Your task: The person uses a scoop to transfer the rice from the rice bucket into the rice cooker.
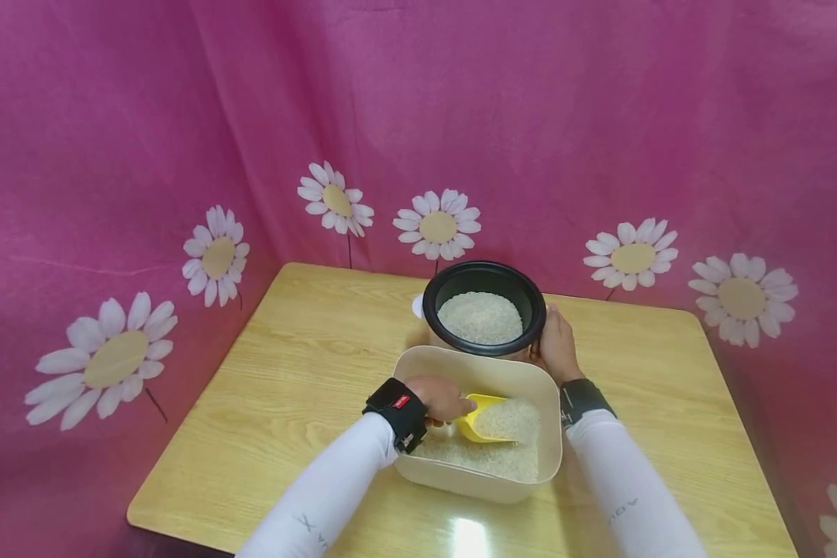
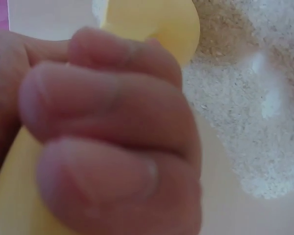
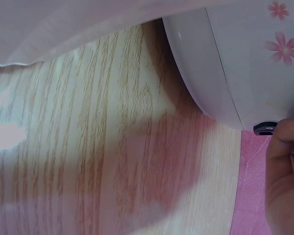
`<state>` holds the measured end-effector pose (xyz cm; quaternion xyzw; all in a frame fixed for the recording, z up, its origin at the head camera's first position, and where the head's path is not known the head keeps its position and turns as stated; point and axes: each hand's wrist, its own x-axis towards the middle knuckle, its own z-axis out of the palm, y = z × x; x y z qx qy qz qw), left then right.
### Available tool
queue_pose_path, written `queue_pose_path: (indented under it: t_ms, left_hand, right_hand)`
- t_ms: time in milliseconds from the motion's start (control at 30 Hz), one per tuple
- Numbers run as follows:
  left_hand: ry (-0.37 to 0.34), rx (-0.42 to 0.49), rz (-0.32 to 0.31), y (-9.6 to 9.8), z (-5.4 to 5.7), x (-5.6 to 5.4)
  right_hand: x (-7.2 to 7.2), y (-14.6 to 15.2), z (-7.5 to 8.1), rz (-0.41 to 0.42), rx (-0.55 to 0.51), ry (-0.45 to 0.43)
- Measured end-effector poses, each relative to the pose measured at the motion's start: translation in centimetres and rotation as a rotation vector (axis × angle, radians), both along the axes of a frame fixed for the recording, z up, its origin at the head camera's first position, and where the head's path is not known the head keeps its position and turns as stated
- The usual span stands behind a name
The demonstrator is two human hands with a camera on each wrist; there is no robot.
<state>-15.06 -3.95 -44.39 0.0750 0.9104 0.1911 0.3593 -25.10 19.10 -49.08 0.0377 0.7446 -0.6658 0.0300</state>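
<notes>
My left hand (image 1: 441, 397) grips the handle of a yellow scoop (image 1: 487, 401) inside a cream rice bin (image 1: 552, 442). The scoop holds white rice and lies low against the rice (image 1: 460, 457) in the bin. In the left wrist view, curled fingers (image 2: 112, 107) wrap the handle. Just behind the bin stands a rice cooker (image 3: 255, 63), white with pink flowers, its dark inner pot (image 1: 539, 310) partly filled with rice (image 1: 480, 318). My right hand (image 1: 558, 345) holds the cooker's right side, fingers at a small black side piece (image 3: 264, 129); some of the grip is hidden.
The light wooden table (image 1: 307, 372) carries the bin and cooker. A pink cloth (image 1: 530, 139) with large daisies hangs along its back and sides. The bin's near wall stands close to the table's front.
</notes>
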Motion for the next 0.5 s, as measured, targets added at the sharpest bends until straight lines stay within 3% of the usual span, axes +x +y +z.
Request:
queue_pose_path:
  t_ms: [267, 500]
  left_hand:
    - [0.039, -0.005, -0.051, 0.1, 0.5, 0.3]
    - [0.048, -0.023, -0.096, 0.3, 1.2, 0.1]
  right_hand:
    - [0.0, -0.1, 0.0, -0.003, 0.053, 0.017]
    - [-1.6, 0.5, -2.4, -0.004, 0.028, 0.014]
